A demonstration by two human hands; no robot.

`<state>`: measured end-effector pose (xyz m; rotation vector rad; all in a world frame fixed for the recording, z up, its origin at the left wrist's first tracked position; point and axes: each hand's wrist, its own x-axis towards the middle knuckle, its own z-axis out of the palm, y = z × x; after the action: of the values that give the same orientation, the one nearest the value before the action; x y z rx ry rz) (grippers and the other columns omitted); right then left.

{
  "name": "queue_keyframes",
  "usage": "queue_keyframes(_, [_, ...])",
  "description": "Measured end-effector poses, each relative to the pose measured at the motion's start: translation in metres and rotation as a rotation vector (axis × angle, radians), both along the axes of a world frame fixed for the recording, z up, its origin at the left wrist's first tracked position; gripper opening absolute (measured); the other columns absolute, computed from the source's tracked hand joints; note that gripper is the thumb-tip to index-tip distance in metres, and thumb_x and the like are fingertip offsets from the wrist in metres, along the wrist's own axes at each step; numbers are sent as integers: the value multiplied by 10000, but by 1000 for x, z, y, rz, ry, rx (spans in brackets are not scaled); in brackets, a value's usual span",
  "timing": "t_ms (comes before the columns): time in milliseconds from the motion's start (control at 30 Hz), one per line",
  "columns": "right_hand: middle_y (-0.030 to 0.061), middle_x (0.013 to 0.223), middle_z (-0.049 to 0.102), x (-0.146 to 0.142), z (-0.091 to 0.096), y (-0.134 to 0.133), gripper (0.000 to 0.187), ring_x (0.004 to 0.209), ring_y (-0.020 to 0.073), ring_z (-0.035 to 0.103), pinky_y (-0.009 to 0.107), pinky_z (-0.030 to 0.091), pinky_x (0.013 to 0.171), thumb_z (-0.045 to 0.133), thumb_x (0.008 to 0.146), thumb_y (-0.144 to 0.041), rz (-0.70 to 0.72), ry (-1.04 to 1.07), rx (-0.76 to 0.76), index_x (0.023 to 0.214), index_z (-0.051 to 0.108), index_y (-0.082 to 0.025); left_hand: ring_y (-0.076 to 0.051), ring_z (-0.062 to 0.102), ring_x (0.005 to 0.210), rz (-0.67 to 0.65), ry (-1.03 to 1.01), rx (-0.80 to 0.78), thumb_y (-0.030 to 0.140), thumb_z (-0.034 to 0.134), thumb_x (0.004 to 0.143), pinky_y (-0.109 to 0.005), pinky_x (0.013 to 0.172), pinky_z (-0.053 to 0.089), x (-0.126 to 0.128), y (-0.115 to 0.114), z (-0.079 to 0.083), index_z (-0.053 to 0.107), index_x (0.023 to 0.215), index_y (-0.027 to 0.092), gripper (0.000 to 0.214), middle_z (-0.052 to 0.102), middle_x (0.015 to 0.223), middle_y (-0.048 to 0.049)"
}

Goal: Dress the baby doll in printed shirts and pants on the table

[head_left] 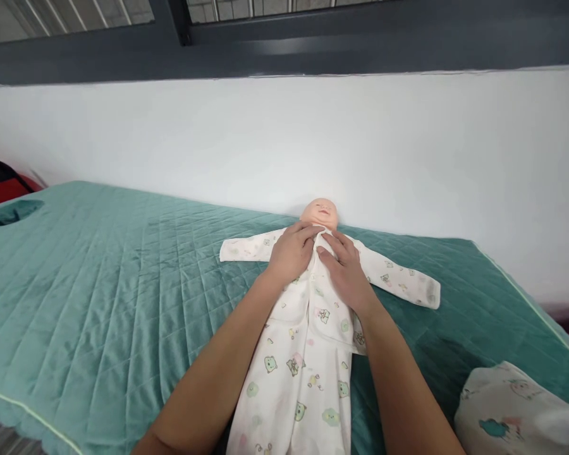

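A baby doll (320, 212) lies on its back on the bed, its head toward the wall. It wears a white long-sleeved baby top (322, 309) printed with small green animals. White baby trousers (289, 385) in a matching print cover its lower part. At the collar, my left hand (294, 251) has its bent fingers on the front edge of the top. Opposite it, my right hand (344, 265) grips the other front edge, thumb and forefinger by the neckline. Both sleeves lie spread outward. My fingers hide the fabric and any fastener between them.
A green quilted bedspread (99, 284) lies beneath the doll, up against a white wall (171, 139). A printed white cloth bundle (512, 404) rests at the lower right. Dark window framing (284, 54) runs above. A red and black item (2, 183) is at the far left.
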<state>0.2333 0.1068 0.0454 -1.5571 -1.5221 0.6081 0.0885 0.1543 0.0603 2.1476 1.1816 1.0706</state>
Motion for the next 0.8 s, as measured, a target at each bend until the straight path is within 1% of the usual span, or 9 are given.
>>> queue_keyframes(133, [43,1458,512,1,-5,-2,379,1411,271,394,531,252,1204,592,878,-493,-11,112,130,1215,620,-321,-211,574,1251,-5,4,10,157,411,946,-370,1123,430,-1,-2,0,724,1140,258,382,654,1318,-10])
queue_keyframes(200, [31,1407,556,2,-8,-4,319,1369,248,447,502,299,1187,619,869,-447,-9,182,198,1160,615,-315,-208,571,1260,-3,-16,-1,168,426,945,-367,1132,423,-2,-6,0,730,1101,249,351,654,1319,-15])
queue_keyframes(267, [23,1381,575,1,-10,-8,256,1350,233,475,485,319,1180,627,872,-402,-1,218,249,1109,616,-308,-203,559,1282,1,-40,-13,170,439,943,-365,1142,414,-4,-12,1,731,1075,248,330,647,1336,-17])
queue_keyframes(367, [29,1351,586,-2,-10,-17,197,1335,223,493,467,318,1184,622,881,-360,21,189,321,1067,631,-294,-193,543,1307,-4,-64,-9,166,451,943,-361,1161,391,-7,-21,2,727,1053,249,308,646,1347,-18])
queue_keyframes(433, [39,1351,580,-5,-10,-23,204,1335,225,490,464,322,1183,610,887,-353,29,148,349,1079,639,-290,-190,542,1305,-13,-83,-6,174,459,947,-361,1169,379,-9,-23,1,721,1038,242,286,653,1338,-22])
queue_keyframes(600, [54,1447,524,-11,-12,-42,301,1395,230,420,480,283,1211,562,913,-391,7,32,313,1190,634,-296,-205,549,1293,-59,-169,-26,228,499,950,-377,1167,369,-13,-21,-4,703,959,210,205,657,1337,-47])
queue_keyframes(700, [39,1514,463,-13,-13,-49,367,1433,236,374,489,273,1220,540,924,-432,0,-9,257,1262,622,-314,-206,552,1292,-86,-212,-55,255,521,948,-378,1165,369,-16,-19,-6,698,942,209,184,653,1345,-50])
queue_keyframes(800, [22,1542,430,-14,-13,-50,398,1450,240,346,496,268,1222,524,933,-454,3,-32,222,1301,619,-338,-203,542,1304,-125,-249,-80,269,542,943,-368,1160,373,-19,-18,-6,702,948,202,173,638,1362,-62])
